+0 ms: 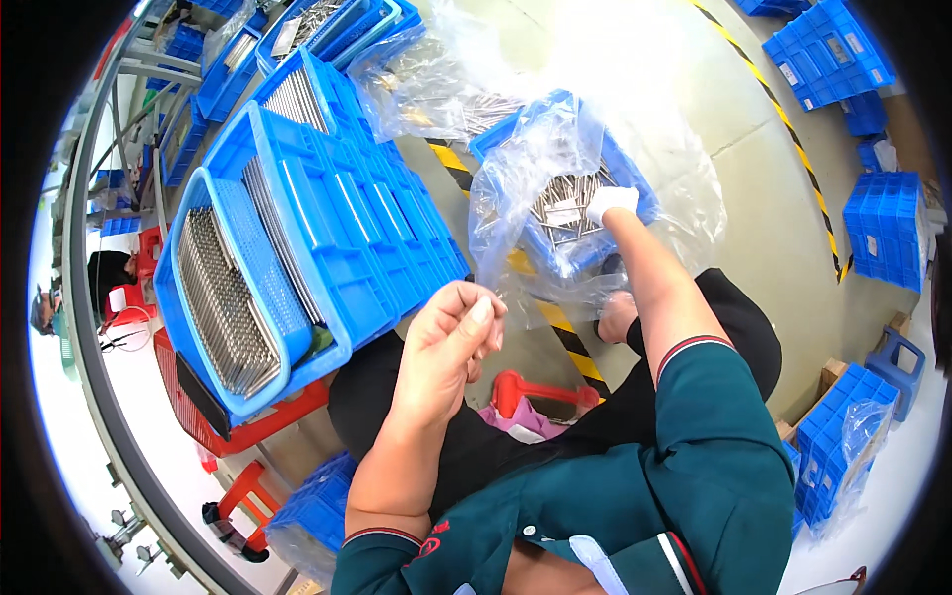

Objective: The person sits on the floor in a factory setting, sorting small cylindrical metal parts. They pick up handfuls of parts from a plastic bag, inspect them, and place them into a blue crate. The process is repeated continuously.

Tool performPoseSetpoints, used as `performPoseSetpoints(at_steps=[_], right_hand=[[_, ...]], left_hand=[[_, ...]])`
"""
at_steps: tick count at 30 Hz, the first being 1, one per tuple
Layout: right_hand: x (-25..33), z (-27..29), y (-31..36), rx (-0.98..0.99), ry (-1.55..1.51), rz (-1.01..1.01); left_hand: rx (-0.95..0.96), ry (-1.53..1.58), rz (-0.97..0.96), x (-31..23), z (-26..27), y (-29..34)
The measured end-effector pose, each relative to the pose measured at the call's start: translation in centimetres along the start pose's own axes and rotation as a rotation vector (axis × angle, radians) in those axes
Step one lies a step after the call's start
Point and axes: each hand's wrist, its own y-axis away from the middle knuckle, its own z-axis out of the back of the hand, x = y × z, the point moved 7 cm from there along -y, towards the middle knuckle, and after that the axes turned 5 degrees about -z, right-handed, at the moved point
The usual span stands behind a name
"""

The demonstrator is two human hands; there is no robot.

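Note:
My left hand (454, 332) is raised in front of my body, bare, with its fingers curled in and the thumb pressed against them. Whatever may be in that pinch is too small to name. My right hand (612, 201), in a white glove, reaches forward into a blue crate (635, 159) on the floor. It touches or hovers just over the right side of a pile of thin metal rods (575, 233); its fingertips are washed out by glare. Clear plastic sheeting (501, 203) drapes over the crate's edges. A white paper slip (563, 211) lies on the rods.
To my left, a blue basket (297, 327) of neatly ranked metal rods (223, 297) sits in a larger blue crate (342, 248), beside more crates. A red stool (511, 392) stands between my legs. Yellow-black tape (793, 129) marks the floor. Stacked blue crates (883, 228) line the right.

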Motion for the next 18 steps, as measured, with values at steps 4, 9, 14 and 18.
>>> performPoseSetpoints(at_steps=[4,9,14,18], right_hand=[[0.2,-2.6,-0.9,0.049,0.092,-0.100],[-0.4,-4.9,-3.6,0.067,-0.236,-0.260],[-0.4,-6.0,-4.6,-0.023,-0.442,-0.443],[-0.8,-7.5,-5.0,0.003,-0.584,-0.484]], left_hand=[[-0.023,-0.009,0.006,0.0,0.5,0.0],[-0.049,-0.021,0.002,-0.4,0.5,-0.3],[-0.039,0.002,0.002,-1.1,0.2,-0.8],[-0.046,0.014,-0.005,-1.0,0.3,-0.9]])
